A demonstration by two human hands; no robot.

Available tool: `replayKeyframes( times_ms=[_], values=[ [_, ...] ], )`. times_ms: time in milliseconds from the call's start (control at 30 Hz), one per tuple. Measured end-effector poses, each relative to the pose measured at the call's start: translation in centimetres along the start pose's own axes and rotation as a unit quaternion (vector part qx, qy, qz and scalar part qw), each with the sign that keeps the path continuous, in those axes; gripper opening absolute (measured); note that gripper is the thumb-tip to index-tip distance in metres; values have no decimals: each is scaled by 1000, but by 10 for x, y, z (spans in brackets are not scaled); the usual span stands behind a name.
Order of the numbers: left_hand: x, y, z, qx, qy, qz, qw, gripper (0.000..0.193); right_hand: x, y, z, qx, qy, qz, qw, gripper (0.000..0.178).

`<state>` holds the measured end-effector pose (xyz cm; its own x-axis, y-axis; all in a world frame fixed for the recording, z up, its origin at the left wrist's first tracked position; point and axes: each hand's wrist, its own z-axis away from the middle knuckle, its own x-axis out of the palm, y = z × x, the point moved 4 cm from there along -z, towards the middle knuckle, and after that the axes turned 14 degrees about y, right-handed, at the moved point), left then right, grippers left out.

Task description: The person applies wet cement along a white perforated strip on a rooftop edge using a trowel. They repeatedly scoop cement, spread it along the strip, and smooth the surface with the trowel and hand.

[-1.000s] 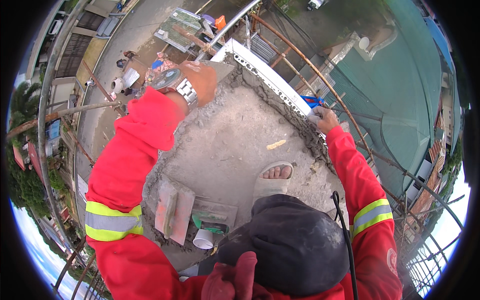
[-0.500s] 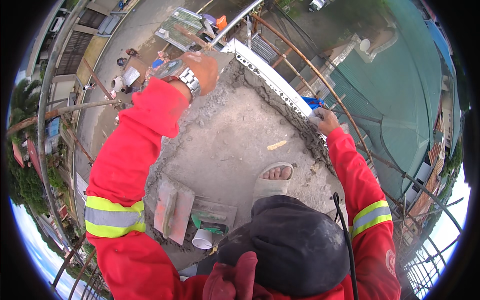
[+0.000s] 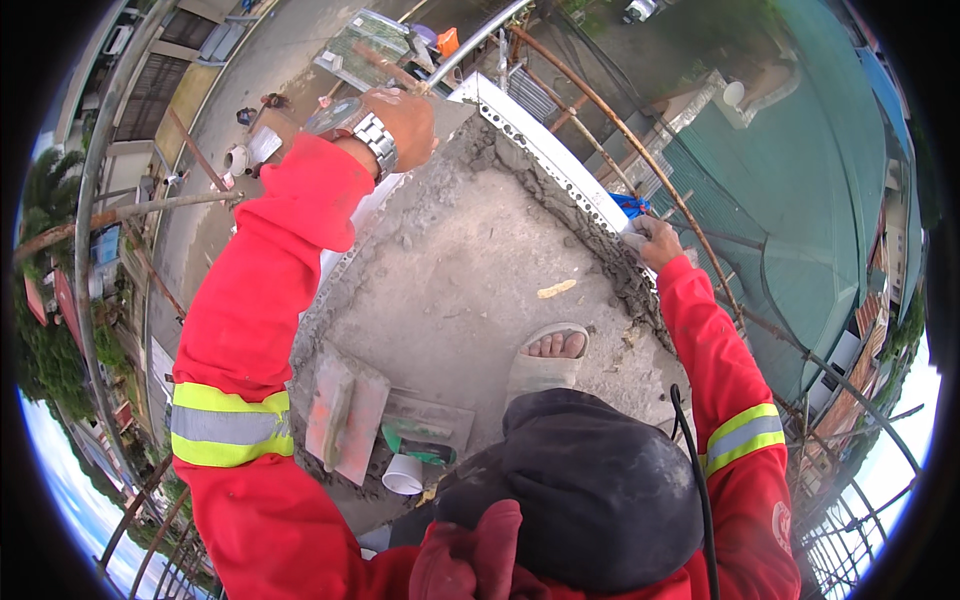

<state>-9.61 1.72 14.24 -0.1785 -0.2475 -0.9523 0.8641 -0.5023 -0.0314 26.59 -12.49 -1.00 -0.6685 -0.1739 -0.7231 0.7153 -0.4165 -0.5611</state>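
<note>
Your right hand (image 3: pixel 656 243) grasps the near end of the white perforated corner bead (image 3: pixel 545 148), thumb on its edge; the bead lies along the slab's right edge, beside a ragged ridge of wet mortar (image 3: pixel 520 182). Your left hand (image 3: pixel 400 128) is at the far corner, by a flat grey blade (image 3: pixel 455 118); its fingers are hidden, so whether it grips cannot be told. Judgement: steady the right end while the corner is worked; press evenly, since a thin strip may bow; hold the blade flat, lest it drag mortar; the hand float (image 3: pixel 366 432) and green-handled trowel (image 3: pixel 445 418) lie well apart.
</note>
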Motion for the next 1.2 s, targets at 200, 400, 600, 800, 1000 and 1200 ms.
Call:
replayKeyframes(
  times_ms=[200,400,600,800,1000,1200],
  values=[
    [-7,7,9,19,-23,9,1000,42,2,5,-3,4,2,-1,1000,21],
    [-9,9,6,12,6,-48,999,39,0,1,-1,-3,3,10,1000,19],
    [0,6,-8,20,14,-120,992,35,0,-3,3,46,-9,-27,999,18],
    [-7,11,0,27,5,-98,995,35,-1,-7,5,43,-20,-54,997,16],
    [-15,10,1,-14,-16,-62,998,35,1,0,2,46,-21,-60,997,16],
    [-1,6,-13,87,19,-167,982,35,2,7,-1,36,-18,-44,998,16]
  ],
)
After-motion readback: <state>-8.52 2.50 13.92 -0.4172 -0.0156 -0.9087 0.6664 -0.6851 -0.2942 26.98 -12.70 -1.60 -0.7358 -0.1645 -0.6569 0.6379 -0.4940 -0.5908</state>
